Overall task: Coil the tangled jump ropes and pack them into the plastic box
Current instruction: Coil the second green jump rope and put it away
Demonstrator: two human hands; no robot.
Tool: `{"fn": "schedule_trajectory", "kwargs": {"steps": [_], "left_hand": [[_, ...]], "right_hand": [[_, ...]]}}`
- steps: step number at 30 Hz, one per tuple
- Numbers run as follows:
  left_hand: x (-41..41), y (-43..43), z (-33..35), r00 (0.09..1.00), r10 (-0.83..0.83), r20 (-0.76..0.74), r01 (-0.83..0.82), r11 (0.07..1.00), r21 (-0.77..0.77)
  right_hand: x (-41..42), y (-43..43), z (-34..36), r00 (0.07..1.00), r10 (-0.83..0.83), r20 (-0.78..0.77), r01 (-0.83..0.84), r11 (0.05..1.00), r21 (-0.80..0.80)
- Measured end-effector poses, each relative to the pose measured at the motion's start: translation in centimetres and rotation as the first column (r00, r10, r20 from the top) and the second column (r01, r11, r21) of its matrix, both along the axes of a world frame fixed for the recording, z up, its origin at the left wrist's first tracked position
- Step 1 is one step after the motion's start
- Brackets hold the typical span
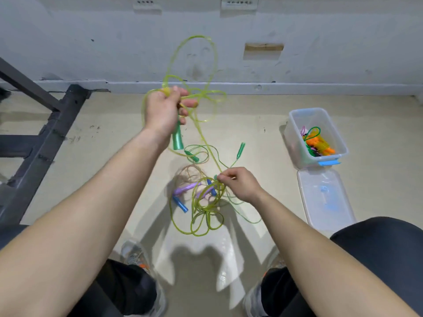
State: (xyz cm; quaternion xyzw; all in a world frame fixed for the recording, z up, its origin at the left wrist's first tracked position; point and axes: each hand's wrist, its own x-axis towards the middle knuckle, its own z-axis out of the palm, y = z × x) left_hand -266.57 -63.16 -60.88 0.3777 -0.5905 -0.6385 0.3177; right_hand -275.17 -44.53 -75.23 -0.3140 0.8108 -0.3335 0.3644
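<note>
My left hand (163, 110) is raised and grips a yellow-green jump rope (207, 65) by its green handle (177, 138), with loops of cord standing up above the fist. The same cord runs down to my right hand (240, 184), which pinches it low over the floor. Beneath lies a tangled pile of ropes (201, 202) with purple handles (185, 187), blue handles (180, 203) and two more green handles (240, 149). The clear plastic box (297, 143) stands open at the right, holding coiled ropes with orange handles (320, 145).
The box's clear lid (325, 197) lies on the floor just in front of the box. A dark metal frame (43, 133) stands at the left. A white wall runs along the far side. My knees and shoes fill the bottom edge.
</note>
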Motion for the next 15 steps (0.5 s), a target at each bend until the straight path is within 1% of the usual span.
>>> {"fn": "schedule_trajectory", "kwargs": {"steps": [2,3,4,5,6,7,9,10,12,14,15], "left_hand": [[0.9,-1.6,-1.6,0.994,0.078,0.081,-0.074,0.996,-0.052],[1.4,-2.0,-2.5,0.984,0.095,0.152,-0.08,0.991,-0.103],[2.0,-2.3,-3.6,0.969,0.104,0.225,-0.07,0.986,-0.154],[2.5,-2.4,-4.6,0.955,0.104,0.279,-0.051,0.98,-0.192],[3.1,-2.4,-5.6,0.944,0.092,0.315,-0.018,0.973,-0.231],[3.6,-2.4,-6.6,0.934,0.066,0.351,0.039,0.958,-0.284],[4.2,-1.6,-8.3,0.895,-0.026,0.445,0.211,0.904,-0.371],[4.3,-0.8,-8.8,0.872,-0.07,0.484,0.277,0.886,-0.372],[3.8,0.8,-9.3,0.85,-0.13,0.51,0.34,0.875,-0.344],[3.0,2.5,-9.0,0.853,-0.217,0.475,0.38,0.882,-0.28],[2.6,3.3,-8.8,0.862,-0.272,0.428,0.387,0.898,-0.21]], "right_hand": [[-1.3,1.0,0.0,0.99,-0.085,-0.114,0.09,0.995,0.038],[-1.9,1.3,0.4,0.975,-0.13,-0.179,0.136,0.99,0.021],[-2.4,1.2,1.0,0.96,-0.179,-0.215,0.18,0.983,-0.014],[-2.8,0.9,1.8,0.954,-0.227,-0.193,0.218,0.974,-0.067],[-3.2,0.4,3.0,0.957,-0.272,-0.098,0.259,0.957,-0.129],[-3.5,-0.2,4.2,0.952,-0.305,0.037,0.306,0.932,-0.193],[-4.1,-1.6,7.1,0.909,-0.31,0.279,0.377,0.896,-0.232],[-4.4,-2.1,8.7,0.891,-0.294,0.345,0.38,0.9,-0.213],[-4.7,-3.2,11.8,0.867,-0.241,0.437,0.352,0.916,-0.194],[-5.0,-4.1,14.4,0.834,-0.204,0.513,0.359,0.906,-0.224],[-5.1,-4.5,15.4,0.818,-0.191,0.542,0.372,0.895,-0.247]]}}
